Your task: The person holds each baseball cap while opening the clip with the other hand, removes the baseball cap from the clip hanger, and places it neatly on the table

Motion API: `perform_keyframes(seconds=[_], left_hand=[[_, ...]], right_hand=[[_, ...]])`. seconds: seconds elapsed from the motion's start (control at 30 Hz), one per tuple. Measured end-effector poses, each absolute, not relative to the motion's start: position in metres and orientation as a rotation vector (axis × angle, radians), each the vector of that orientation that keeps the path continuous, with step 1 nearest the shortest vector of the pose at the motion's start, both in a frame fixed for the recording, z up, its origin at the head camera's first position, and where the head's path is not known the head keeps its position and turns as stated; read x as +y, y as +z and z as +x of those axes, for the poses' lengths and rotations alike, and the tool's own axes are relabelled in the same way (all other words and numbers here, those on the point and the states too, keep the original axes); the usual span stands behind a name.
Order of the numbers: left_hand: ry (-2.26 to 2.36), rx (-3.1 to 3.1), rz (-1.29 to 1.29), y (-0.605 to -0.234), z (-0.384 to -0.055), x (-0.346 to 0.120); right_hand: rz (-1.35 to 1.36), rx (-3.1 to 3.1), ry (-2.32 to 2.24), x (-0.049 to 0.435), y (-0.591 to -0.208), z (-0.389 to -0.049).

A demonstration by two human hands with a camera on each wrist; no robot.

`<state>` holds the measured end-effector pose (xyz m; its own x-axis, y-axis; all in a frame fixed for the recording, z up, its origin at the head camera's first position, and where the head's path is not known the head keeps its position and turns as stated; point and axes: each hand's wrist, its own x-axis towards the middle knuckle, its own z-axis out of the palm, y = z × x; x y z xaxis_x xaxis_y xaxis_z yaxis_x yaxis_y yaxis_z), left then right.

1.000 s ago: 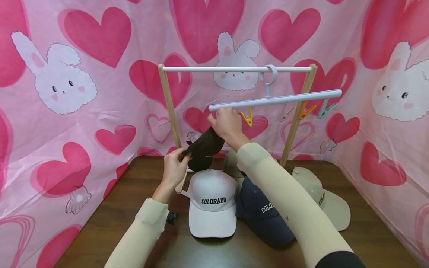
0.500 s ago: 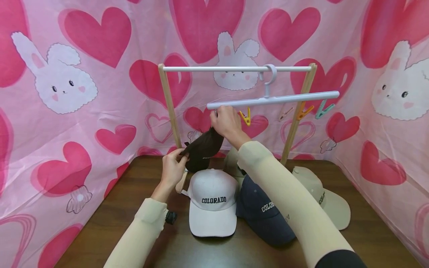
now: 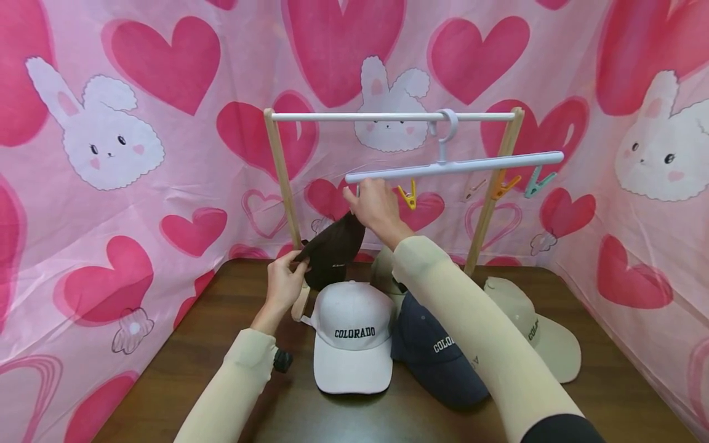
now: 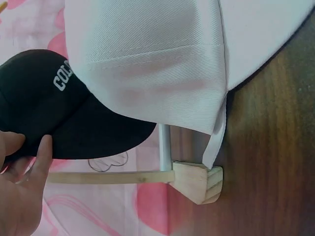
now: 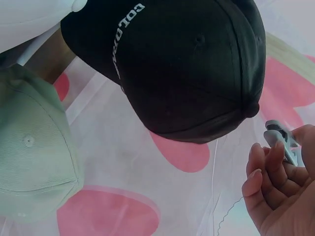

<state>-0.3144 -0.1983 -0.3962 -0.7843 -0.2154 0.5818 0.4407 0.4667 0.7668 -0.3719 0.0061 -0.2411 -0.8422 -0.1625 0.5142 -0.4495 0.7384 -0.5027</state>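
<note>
My left hand (image 3: 284,284) pinches the edge of a dark cap (image 3: 332,246) and holds it up below the left end of a white hanger (image 3: 471,165). In the left wrist view the thumb and fingers (image 4: 43,157) lie at the cap's edge. My right hand (image 3: 376,206) is just under the hanger bar, pinching a grey clip (image 5: 281,140). In the right wrist view the clip's tip is close to the button on the cap's crown, with a small gap between them. White COLORADO lettering crosses the cap's front.
The hanger hangs from a wooden rack's white rod (image 3: 354,116). Yellow (image 3: 408,195), pink, orange and teal clips hang along it. A white cap (image 3: 353,332), a navy cap (image 3: 437,351) and beige cap (image 3: 532,332) lie on the wooden table (image 3: 221,307); a greenish cap (image 5: 34,142) sits behind.
The dark cap and my left hand have dropped slightly, the cap tilting a little away from the right hand. My right hand stays at the hanger's left end; the hanger has swayed slightly.
</note>
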Motion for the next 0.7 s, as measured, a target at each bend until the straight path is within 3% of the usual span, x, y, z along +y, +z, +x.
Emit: perform_keyframes(seconds=[0.7], left_hand=[[-1.443, -2.136, -0.067, -0.405, -0.323, -0.210]], right_hand=[[0.499, -2.442, 0.812, 0.011, -0.240, -0.368]])
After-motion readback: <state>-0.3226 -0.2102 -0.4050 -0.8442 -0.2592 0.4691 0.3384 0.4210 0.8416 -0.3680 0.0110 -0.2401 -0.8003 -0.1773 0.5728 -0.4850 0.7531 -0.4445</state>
